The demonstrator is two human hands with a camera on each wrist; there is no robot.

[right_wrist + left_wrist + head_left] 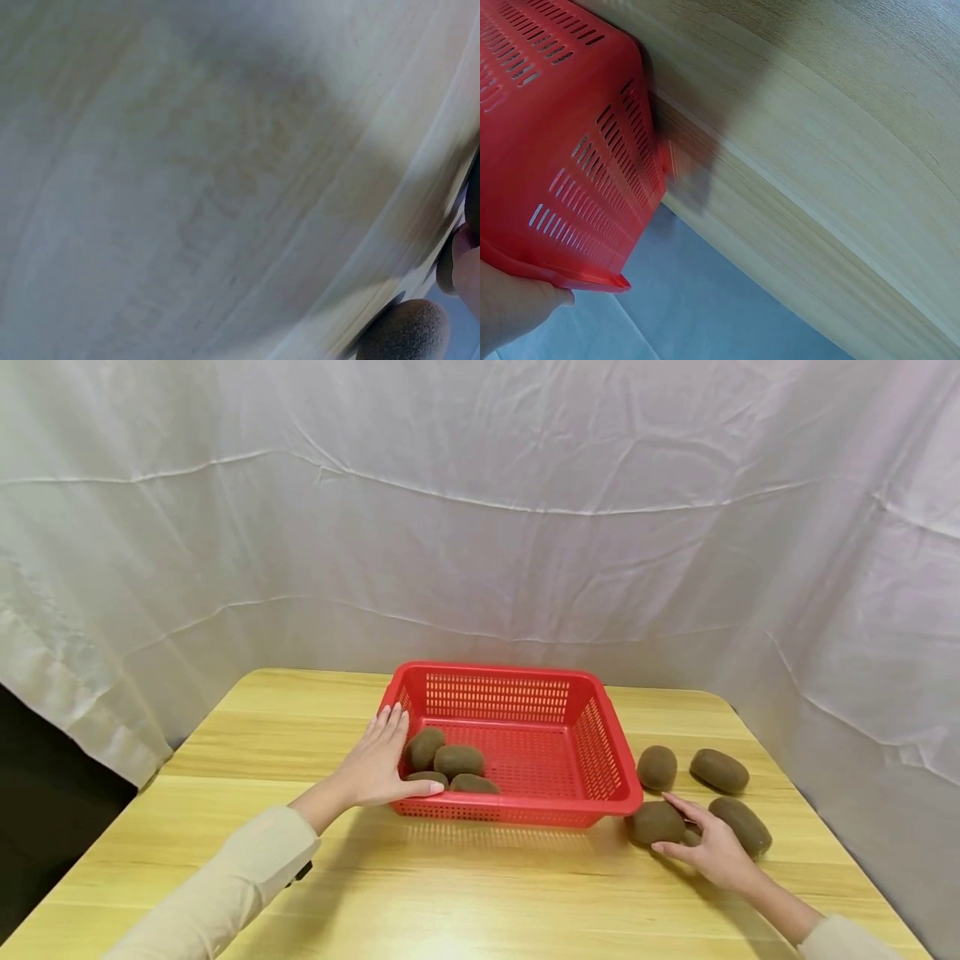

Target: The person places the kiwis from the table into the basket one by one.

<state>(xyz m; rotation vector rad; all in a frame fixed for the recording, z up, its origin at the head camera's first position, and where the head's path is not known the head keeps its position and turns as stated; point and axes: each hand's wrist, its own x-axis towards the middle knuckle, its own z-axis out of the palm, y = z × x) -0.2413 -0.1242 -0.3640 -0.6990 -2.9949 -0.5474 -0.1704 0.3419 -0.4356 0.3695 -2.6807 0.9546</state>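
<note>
A red plastic basket (517, 802) with slotted walls stands on the table; several brown kiwis (459, 761) lie together at its left end. My left hand (378, 764) rests over the basket's near left corner, fingers straight along the left rim and thumb along the front rim. At the basket's right front corner, my right hand (712, 847) holds a kiwi (654, 824) between thumb and fingers. Another kiwi (692, 836) is partly hidden behind that hand. The right wrist view catches only the edge of the hand (469, 274) beside a kiwi (405, 334).
More loose kiwis lie right of the basket: one near its wall (657, 767), one farther back (719, 771) and one beside the right hand (741, 827). The light wooden table (465, 893) ends at a pale hanging cloth (495, 568) behind and to the sides.
</note>
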